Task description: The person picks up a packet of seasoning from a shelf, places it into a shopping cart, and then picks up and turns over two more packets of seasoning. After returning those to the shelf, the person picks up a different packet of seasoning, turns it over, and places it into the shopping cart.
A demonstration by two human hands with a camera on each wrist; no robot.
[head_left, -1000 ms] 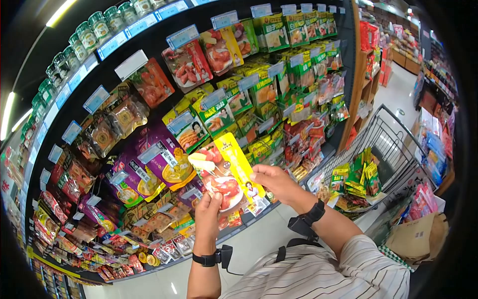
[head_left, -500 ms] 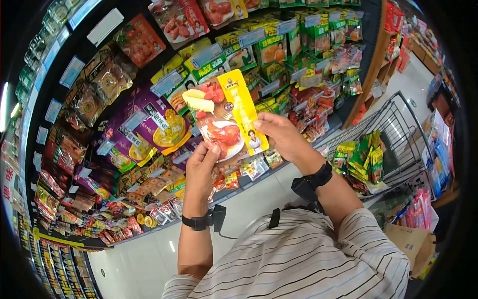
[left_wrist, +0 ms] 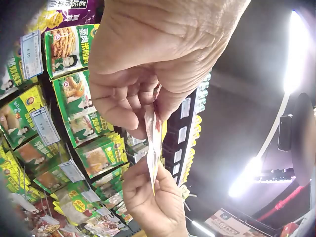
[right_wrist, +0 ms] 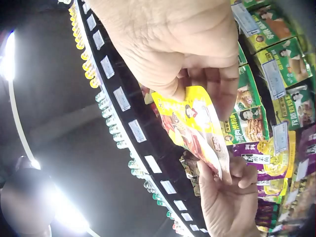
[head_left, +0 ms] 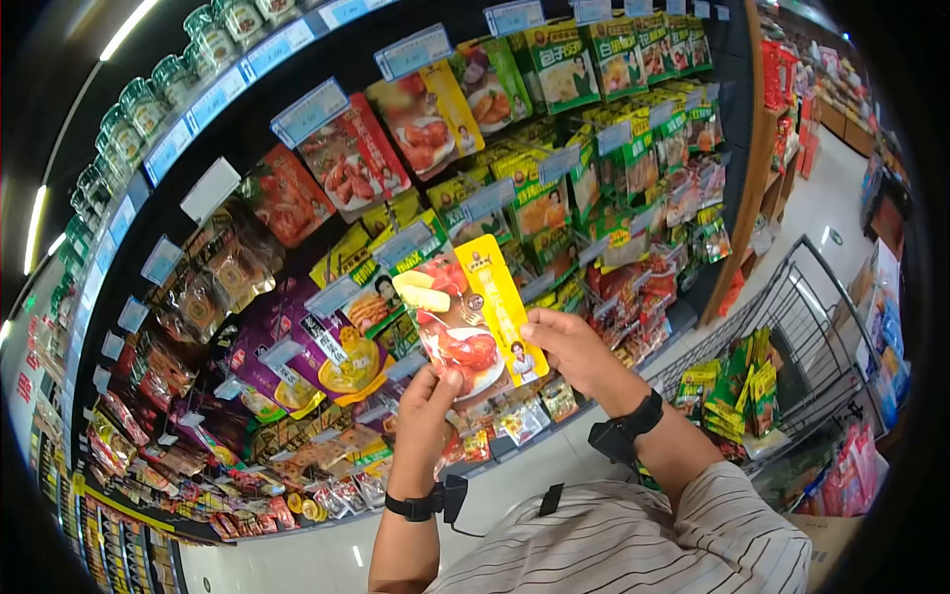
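A flat seasoning packet (head_left: 465, 332), brown with a yellow strip and a picture of cooked chicken wings, is held up in front of the shelf in the head view. My left hand (head_left: 426, 416) pinches its lower left corner, thumb on the printed face. At the right edge, my right hand (head_left: 579, 356) pinches the yellow strip between thumb and fingers. The left wrist view shows the packet (left_wrist: 154, 133) edge-on between both hands. Its printed front (right_wrist: 190, 123) faces the camera at a slant in the right wrist view.
Rows of hanging seasoning packets (head_left: 539, 203) fill the dark shelf, with purple bags (head_left: 336, 351) at centre left and glass jars (head_left: 143, 107) along the top. Price tags (head_left: 310, 112) stick out before the packets. A wire shopping cart (head_left: 807, 327) with green and yellow packets stands at right.
The head view tilted down and then back up. Both hands keep their hold on the packet, which sits slightly farther right in view than a second ago.
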